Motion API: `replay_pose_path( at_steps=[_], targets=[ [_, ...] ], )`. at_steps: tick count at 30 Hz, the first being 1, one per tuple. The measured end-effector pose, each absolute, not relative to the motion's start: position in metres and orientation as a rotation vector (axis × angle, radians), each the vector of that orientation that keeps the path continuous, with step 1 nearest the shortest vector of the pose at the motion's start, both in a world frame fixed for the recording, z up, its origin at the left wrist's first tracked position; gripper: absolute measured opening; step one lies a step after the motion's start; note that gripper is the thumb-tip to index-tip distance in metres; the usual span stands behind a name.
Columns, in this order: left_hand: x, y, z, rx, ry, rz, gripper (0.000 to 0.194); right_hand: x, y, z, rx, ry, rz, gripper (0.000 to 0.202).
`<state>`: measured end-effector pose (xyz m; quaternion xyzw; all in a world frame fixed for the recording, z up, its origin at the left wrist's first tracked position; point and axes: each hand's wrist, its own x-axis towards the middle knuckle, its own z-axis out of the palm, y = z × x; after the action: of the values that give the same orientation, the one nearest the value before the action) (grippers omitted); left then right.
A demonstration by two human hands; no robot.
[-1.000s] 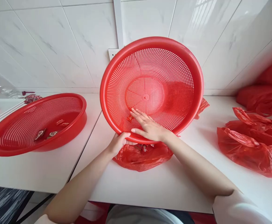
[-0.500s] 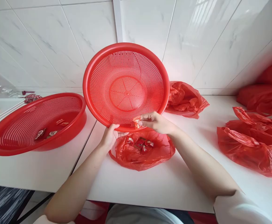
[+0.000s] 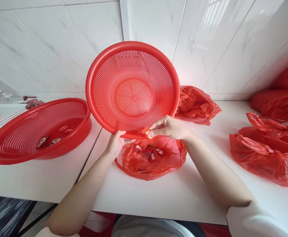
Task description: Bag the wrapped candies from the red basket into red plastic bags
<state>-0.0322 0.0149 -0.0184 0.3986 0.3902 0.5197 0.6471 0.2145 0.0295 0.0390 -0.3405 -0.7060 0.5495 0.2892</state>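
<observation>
My left hand (image 3: 116, 143) grips the lower rim of a round red plastic colander (image 3: 134, 97), thumb inside and fingers beneath. The colander is tilted so its hollow faces me, and no loose pieces show in it. Between the thumb and fingers of my right hand (image 3: 170, 128) is a small orange-red wrapped candy (image 3: 148, 132), held at the colander's lower rim. Just below lies an open red plastic bag (image 3: 156, 169) with several small wrapped candies (image 3: 149, 152) inside.
At left stands a second red basket (image 3: 77, 138) with several wrapped pieces in it. Another red bag (image 3: 195, 107) lies behind the colander's right side, and more red bags (image 3: 267, 151) sit at right. A tiled wall (image 3: 213, 49) rises behind the white table (image 3: 183, 197).
My right hand has shifted slightly right with the candy, which has turned and moved a little lower over the rim. The colander's top edge has risen slightly.
</observation>
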Motion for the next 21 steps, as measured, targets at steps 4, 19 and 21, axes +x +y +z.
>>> replay_pose_path(
  at_steps=[4, 19, 21],
  targets=[
    [-0.032, 0.013, -0.017, 0.899, 0.877, 1.185, 0.016, 0.229, 0.025, 0.052, -0.936, -2.140, 1.252, 0.031],
    [-0.044, 0.006, 0.010, 1.100, 0.830, 1.148, 0.045, 0.267, 0.004, 0.081, -1.145, -1.929, 0.072, 0.032],
    [-0.055, 0.000, 0.025, 1.293, 0.885, 1.103, 0.063, 0.268, 0.002, 0.085, -1.133, -1.824, -0.001, 0.031]
  ],
)
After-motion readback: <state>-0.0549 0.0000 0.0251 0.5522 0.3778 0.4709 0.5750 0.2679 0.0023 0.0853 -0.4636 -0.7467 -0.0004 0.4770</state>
